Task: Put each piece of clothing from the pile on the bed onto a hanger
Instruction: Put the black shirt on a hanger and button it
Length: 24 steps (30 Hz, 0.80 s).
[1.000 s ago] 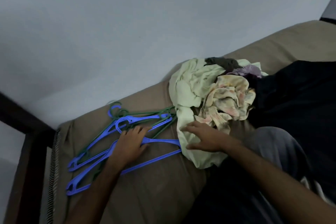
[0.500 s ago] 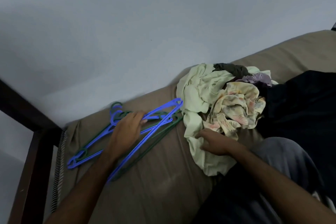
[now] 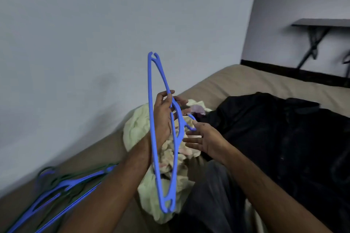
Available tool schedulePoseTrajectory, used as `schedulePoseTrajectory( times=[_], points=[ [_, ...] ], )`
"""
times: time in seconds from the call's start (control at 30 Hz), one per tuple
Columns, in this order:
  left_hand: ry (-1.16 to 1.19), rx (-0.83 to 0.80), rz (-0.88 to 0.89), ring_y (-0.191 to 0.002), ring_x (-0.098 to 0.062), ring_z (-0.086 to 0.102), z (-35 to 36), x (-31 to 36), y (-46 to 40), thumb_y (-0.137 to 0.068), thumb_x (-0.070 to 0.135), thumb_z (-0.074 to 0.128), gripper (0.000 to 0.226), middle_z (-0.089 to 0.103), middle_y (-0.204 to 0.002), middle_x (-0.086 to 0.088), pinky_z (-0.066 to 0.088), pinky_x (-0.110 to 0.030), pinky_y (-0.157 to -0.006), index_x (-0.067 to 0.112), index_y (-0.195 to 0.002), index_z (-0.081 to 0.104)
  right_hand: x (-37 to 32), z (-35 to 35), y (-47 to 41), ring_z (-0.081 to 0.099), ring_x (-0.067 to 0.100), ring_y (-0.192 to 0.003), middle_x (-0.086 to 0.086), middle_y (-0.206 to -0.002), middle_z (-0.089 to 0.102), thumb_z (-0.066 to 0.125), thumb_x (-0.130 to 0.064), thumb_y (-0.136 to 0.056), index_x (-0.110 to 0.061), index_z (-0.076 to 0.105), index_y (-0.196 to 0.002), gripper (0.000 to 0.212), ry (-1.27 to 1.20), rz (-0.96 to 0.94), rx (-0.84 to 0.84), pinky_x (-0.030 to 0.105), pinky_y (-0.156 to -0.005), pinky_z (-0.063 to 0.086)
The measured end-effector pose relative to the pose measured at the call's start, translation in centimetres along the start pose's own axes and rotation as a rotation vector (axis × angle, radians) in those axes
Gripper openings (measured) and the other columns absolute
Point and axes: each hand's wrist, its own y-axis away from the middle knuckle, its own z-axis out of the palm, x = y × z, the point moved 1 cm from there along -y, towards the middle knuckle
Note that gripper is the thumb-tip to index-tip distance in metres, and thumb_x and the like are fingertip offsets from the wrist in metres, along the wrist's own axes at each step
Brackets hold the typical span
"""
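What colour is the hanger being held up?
Blue: the plastic clothes hanger gripped by the left hand, seen in the head view.

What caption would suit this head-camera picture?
Left hand holds a blue hanger upright over the clothes pile; open right hand reaches toward its hook.

The room is dim and the light flat and cool, greyish, with no lamp or window in my view to show where it comes from. The wall shades evenly, darker toward the upper left and by the corner. No glare anywhere. Shadows are soft; the dark cloth on my right sinks into near black with little detail. The hangers lying at lower left are smeared with blur, and the picture goes soft toward that edge. The wide lens bends the wall corner and the bed edge into curves. My hands look fairly sharp mid-frame.
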Motion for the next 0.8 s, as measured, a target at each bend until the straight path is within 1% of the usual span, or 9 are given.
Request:
schedulePoseTrajectory(
  times=[0.07, 0.13, 0.23, 0.37, 0.47, 0.57, 0.67, 0.73, 0.8],
  points=[
    [0.032, -0.113, -0.022, -0.101, -0.034, 0.069, 3.1, -1.7, -0.1, -0.105, 0.02, 0.048, 0.01, 0.065, -0.092, -0.012, 0.051, -0.061, -0.09, 0.011, -0.11, 0.049, -1.0, -2.8, 0.7, 0.072, 0.027, -0.075, 0.016, -0.1, 0.066, 0.053, -0.034, -0.104, -0.006, 0.057, -0.12, 0.033, -0.179, -0.014, 0.086, 0.035, -0.065, 0.061],
    [0.019, -0.236, -0.039, -0.101, -0.035, 0.069, 5.8, -3.3, -0.3, -0.101, 0.019, 0.057, 0.011, 0.066, -0.1, -0.02, 0.054, -0.055, -0.083, 0.012, -0.101, 0.048, -2.2, -5.9, 1.5, 0.069, 0.023, -0.068, 0.011, -0.086, 0.07, 0.046, -0.037, -0.106, -0.013, 0.057, -0.106, 0.027, -0.248, -0.04, 0.179, 0.03, -0.057, 0.059],
    [0.026, -0.407, -0.084, -0.102, -0.031, 0.071, 9.4, -5.1, -0.9, -0.091, 0.018, 0.069, 0.017, 0.072, -0.101, -0.016, 0.059, -0.041, -0.079, 0.012, -0.095, 0.053, -4.2, -11.4, 3.1, 0.063, 0.017, -0.054, 0.007, -0.073, 0.067, 0.041, -0.035, -0.107, -0.015, 0.059, -0.096, 0.03, -0.195, -0.077, 0.305, 0.025, -0.049, 0.053],
    [-0.129, -0.594, -0.156, -0.114, -0.031, 0.067, 12.7, -8.7, -2.4, -0.082, 0.037, 0.079, 0.028, 0.069, -0.121, -0.015, 0.056, -0.048, -0.094, 0.021, -0.104, 0.072, -7.0, -20.0, 5.8, 0.056, 0.012, -0.04, 0.004, -0.057, 0.062, 0.04, -0.026, -0.107, -0.013, 0.058, -0.088, 0.03, -0.136, -0.103, 0.476, 0.02, -0.038, 0.046],
    [-0.271, -0.504, -0.277, -0.1, -0.022, 0.072, 13.8, -13.8, -5.1, -0.098, 0.018, 0.059, 0.014, 0.065, -0.127, -0.022, 0.053, -0.051, -0.093, 0.016, -0.11, 0.066, -8.5, -27.6, 7.0, 0.055, 0.01, -0.035, 0.002, -0.05, 0.062, 0.037, -0.021, -0.108, -0.012, 0.058, -0.088, 0.03, -0.165, -0.143, 0.641, 0.019, -0.034, 0.044],
    [-0.48, -0.424, -0.338, -0.102, -0.025, 0.071, 14.9, -19.9, -8.0, -0.104, 0.007, 0.046, 0.02, 0.069, -0.118, -0.019, 0.055, -0.043, -0.083, 0.014, -0.107, 0.064, -9.7, -35.9, 6.5, 0.063, 0.015, -0.04, 0.007, -0.053, 0.066, 0.034, -0.015, -0.109, -0.013, 0.057, -0.092, 0.028, -0.275, -0.214, 0.766, 0.022, -0.04, 0.051],
    [-0.725, -0.548, -0.265, -0.109, -0.019, 0.067, 18.9, -27.2, -11.9, -0.102, 0.006, 0.05, 0.023, 0.073, -0.107, 0.002, 0.053, -0.039, -0.085, 0.021, -0.101, 0.068, -11.4, -45.1, 3.1, 0.07, 0.022, -0.05, 0.014, -0.06, 0.07, 0.029, -0.011, -0.109, -0.014, 0.053, -0.101, 0.026, -0.408, -0.325, 0.811, 0.03, -0.046, 0.057],
    [-0.86, -0.646, -0.143, -0.103, -0.003, 0.064, 22.0, -29.2, -13.4, -0.099, 0.006, 0.055, 0.024, 0.07, -0.106, 0.008, 0.048, -0.025, -0.086, 0.025, -0.099, 0.068, -12.8, -48.4, 1.4, 0.071, 0.026, -0.053, 0.017, -0.062, 0.07, 0.027, -0.012, -0.11, -0.015, 0.05, -0.103, 0.024, -0.492, -0.403, 0.849, 0.034, -0.047, 0.059],
    [-0.979, -0.761, 0.03, -0.1, 0.001, 0.06, 26.5, -33.8, -16.8, -0.097, 0.004, 0.058, 0.022, 0.064, -0.107, 0.01, 0.043, -0.019, -0.089, 0.024, -0.101, 0.066, -14.0, -53.9, -2.1, 0.072, 0.03, -0.056, 0.02, -0.065, 0.071, 0.027, -0.01, -0.11, -0.015, 0.047, -0.101, 0.023, -0.557, -0.478, 0.884, 0.038, -0.05, 0.06]
  ],
)
